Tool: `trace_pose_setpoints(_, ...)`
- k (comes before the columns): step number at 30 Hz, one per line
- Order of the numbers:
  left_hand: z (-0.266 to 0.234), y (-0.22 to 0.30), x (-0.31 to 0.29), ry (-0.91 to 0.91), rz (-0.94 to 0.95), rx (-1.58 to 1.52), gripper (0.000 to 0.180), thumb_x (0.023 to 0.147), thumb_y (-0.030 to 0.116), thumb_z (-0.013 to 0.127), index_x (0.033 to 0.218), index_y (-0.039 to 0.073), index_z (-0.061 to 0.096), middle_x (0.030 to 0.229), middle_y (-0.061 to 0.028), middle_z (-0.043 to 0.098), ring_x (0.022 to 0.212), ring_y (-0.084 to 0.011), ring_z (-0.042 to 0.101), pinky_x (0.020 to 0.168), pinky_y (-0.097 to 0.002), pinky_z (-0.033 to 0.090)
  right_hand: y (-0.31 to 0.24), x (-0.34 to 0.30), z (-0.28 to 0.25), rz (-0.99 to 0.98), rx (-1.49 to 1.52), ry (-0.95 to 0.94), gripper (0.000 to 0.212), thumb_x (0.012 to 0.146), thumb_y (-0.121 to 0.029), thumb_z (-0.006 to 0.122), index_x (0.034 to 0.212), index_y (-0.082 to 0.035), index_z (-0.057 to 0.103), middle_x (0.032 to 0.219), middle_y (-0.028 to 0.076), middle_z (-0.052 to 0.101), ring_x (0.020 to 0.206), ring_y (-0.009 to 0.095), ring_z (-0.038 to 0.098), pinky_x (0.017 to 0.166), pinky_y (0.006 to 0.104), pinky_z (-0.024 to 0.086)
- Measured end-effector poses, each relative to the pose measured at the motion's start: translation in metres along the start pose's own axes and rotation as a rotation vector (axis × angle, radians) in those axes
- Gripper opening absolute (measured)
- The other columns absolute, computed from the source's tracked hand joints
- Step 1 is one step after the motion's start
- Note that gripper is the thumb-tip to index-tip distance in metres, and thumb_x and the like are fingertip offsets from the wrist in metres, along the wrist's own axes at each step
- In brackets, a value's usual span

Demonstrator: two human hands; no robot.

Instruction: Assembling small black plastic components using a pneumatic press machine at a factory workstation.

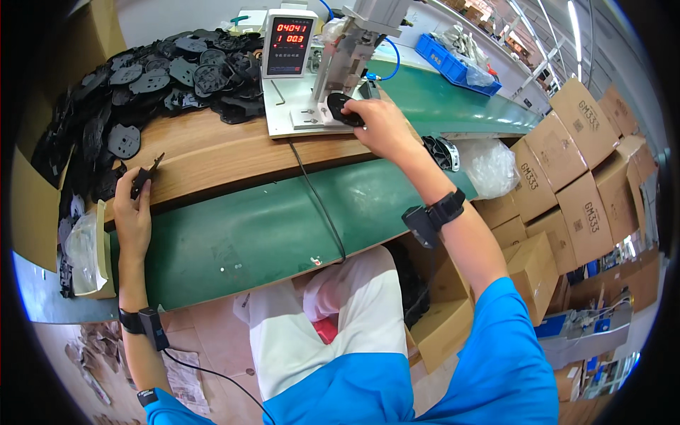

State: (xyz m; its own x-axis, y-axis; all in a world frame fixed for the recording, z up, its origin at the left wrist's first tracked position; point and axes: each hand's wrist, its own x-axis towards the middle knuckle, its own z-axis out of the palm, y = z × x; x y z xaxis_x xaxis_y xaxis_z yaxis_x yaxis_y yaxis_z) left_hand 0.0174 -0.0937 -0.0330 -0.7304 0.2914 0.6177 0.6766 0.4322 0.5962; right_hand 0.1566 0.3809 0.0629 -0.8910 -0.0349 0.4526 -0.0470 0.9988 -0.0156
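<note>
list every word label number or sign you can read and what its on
Display box: two rows of red digits, readable, not copied out; white print below, too small to read.
Stacked cartons: large black lettering, repeated, readable, not copied out; square codes, too small to read.
Sleeve tag: pale marks, too small to read.

Glossy green bench top (pixel 241 237), brown wood-grain board (pixel 212 156) right alongside — plain pale wall (pixel 188 18) behind, upper left. Beige tiled floor (pixel 185 338) below, rumpled greyish paper (pixel 188 386) on it. Brown cardboard cartons (pixel 552 147) stacked right. Straight white tube light (pixel 575 32) overhead — lit.
</note>
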Motion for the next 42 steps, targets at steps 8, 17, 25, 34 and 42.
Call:
trace_pose_setpoints(8,0.008,-0.001,-0.003,0.000,-0.067,-0.073,0.031,0.112,0.009,0.048,0.142,0.002,0.049,0.131,-0.0127,0.061,0.118,-0.0218,0.058,0.106,-0.0319,0.042,-0.098,-0.129,-0.079,-0.290,0.327,0.323,0.046,0.067,0.004,0.076,0.111,-0.006,0.071,0.119,0.011,0.073,0.104,0.033,0.072,0.086,0.0411,0.062)
trace_pose_setpoints(17,0.029,0.083,0.017,-0.360,0.174,0.053,0.053,0.097,-0.014,0.048,0.148,-0.001,0.052,0.151,-0.0202,0.058,0.144,-0.0322,0.053,0.120,-0.0391,0.038,-0.087,-0.394,-0.043,0.665,0.318,0.355,0.033,0.083,0.007,0.065,0.115,0.000,0.064,0.121,0.020,0.068,0.106,0.038,0.068,0.089,0.0397,0.056)
trace_pose_setpoints(25,0.162,0.224,0.063,-0.391,0.686,0.200,0.053,0.090,-0.007,0.058,0.139,0.010,0.063,0.145,-0.0182,0.062,0.135,-0.0391,0.058,0.116,-0.0492,0.045,-0.051,-0.608,0.144,1.344,0.217,0.151,0.024,0.096,-0.007,0.059,0.119,0.001,0.062,0.113,0.023,0.064,0.109,0.044,0.061,0.098,0.0483,0.048)
trace_pose_setpoints(34,0.259,0.215,0.089,-0.305,0.701,0.293,0.045,0.091,-0.005,0.061,0.134,0.008,0.065,0.141,-0.0226,0.063,0.133,-0.0445,0.057,0.112,-0.0494,0.048,-0.055,-0.588,0.198,1.575,0.226,-0.073,0.028,0.100,-0.027,0.060,0.114,-0.003,0.064,0.117,0.020,0.066,0.114,0.040,0.059,0.100,0.0500,0.048)
trace_pose_setpoints(42,0.257,0.222,0.096,-0.440,0.620,0.235,0.050,0.088,-0.009,0.060,0.136,0.006,0.061,0.144,-0.0254,0.059,0.137,-0.0448,0.054,0.116,-0.0498,0.045,-0.055,-0.575,0.189,1.561,0.078,-0.117,0.026,0.100,-0.027,0.057,0.110,-0.004,0.065,0.113,0.016,0.064,0.115,0.038,0.058,0.100,0.0493,0.048)
